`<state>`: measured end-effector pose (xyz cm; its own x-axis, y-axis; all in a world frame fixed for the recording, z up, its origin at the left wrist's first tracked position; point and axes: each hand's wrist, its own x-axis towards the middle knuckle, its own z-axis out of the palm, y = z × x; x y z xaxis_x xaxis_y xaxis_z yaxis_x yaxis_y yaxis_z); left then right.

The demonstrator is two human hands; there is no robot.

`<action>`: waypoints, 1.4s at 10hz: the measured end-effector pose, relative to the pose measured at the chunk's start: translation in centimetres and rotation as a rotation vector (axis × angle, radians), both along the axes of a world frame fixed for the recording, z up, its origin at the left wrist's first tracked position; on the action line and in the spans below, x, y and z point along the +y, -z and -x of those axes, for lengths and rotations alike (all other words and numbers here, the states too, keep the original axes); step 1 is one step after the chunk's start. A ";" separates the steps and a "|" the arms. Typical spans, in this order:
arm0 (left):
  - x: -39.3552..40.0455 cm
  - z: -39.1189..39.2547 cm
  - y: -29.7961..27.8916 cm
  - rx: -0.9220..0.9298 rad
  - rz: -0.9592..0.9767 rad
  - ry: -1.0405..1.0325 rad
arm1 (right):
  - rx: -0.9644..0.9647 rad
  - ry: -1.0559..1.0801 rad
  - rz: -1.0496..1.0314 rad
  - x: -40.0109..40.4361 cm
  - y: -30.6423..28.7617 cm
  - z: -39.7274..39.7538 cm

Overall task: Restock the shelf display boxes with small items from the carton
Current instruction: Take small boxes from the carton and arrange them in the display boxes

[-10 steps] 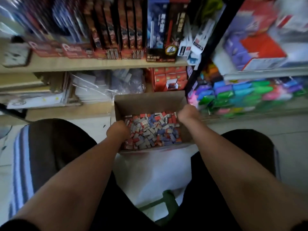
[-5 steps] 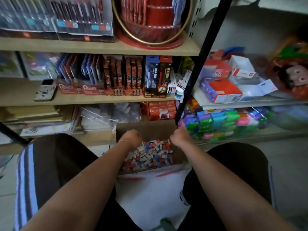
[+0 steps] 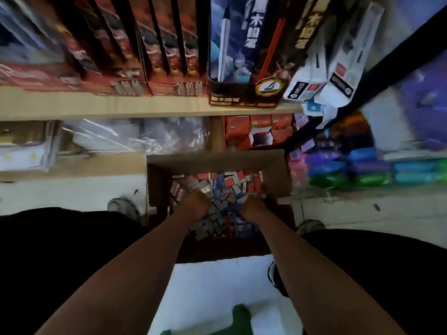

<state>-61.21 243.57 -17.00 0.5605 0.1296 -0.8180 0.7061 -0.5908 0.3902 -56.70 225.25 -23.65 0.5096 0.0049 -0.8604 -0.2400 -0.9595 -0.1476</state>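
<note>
Head view: your left hand [image 3: 194, 204] and right hand [image 3: 251, 207] have sunk from the carton [image 3: 278, 175] rim into the items [image 3: 225, 187]; fingers are buried, so grip can't be told. Likely you're scooping; the red display boxes [image 3: 260, 130] wait behind.

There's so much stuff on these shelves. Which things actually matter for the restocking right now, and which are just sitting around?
Part of the job:
- cardboard carton on the floor
- small red and blue items heaped in it
- left hand and right hand, both down in the heap
- open red display box on the low shelf

Just sitting around:
- plastic-wrapped packs
- tall blue box
- coloured packs
</note>
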 end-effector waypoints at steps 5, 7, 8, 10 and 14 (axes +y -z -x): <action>0.5 0.1 10.6 -0.240 -0.199 0.186 | -0.269 0.124 0.005 -2.1 5.1 -1.5; 0.8 -1.8 13.8 -0.225 -0.179 0.254 | -0.260 0.123 -0.135 -1.6 7.6 -4.0; 0.0 -1.8 15.0 -0.213 -0.230 0.244 | -0.282 0.084 -0.099 -1.3 8.3 -4.0; -2.0 -2.4 14.2 -0.207 -0.443 0.303 | -0.344 0.197 -0.108 -0.4 8.6 -1.8; -1.1 -2.4 13.9 -0.181 -0.264 0.269 | -0.111 0.431 -0.264 -0.4 7.4 -2.4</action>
<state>-58.83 242.42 -30.94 0.7344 0.1512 -0.6616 0.4470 -0.8413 0.3039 -54.27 224.88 -31.08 0.6014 -0.0164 -0.7988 -0.5745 -0.7036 -0.4181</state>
